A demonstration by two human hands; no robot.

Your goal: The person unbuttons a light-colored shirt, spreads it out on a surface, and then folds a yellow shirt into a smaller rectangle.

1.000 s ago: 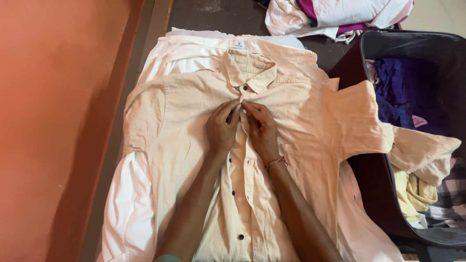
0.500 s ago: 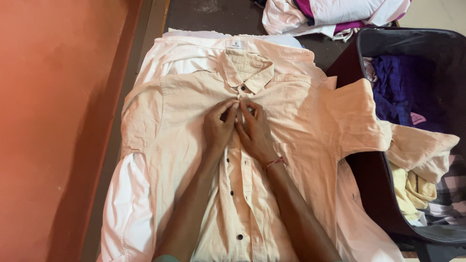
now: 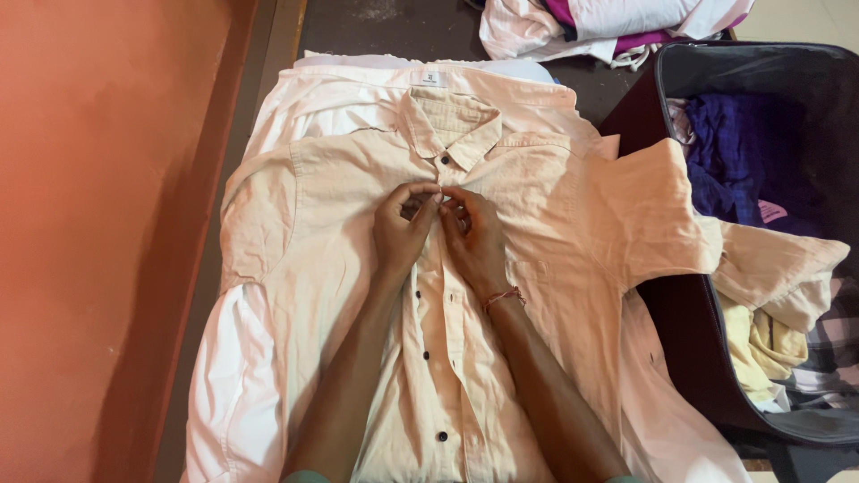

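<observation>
Orange wall (image 3: 98, 224) on the left, then the peach shirt (image 3: 340, 268) spread flat mid-frame on a pale shirt (image 3: 237, 394). Left hand (image 3: 403, 234) and right hand (image 3: 474, 241) are together, pinching its placket just below the collar, so I'd say it's mid-buttoning. Next, the button needs pushing through; suitcase (image 3: 761, 80) sits right.

Peach short-sleeved shirt (image 3: 331, 268), dark buttons, laid flat face-up with collar at the far end. Collar open and spread. Placket partly closed; several buttons visible down the front. The sleeve on the suitcase side lies spread outward; the other is folded against the body. Fabric lightly creased.
</observation>
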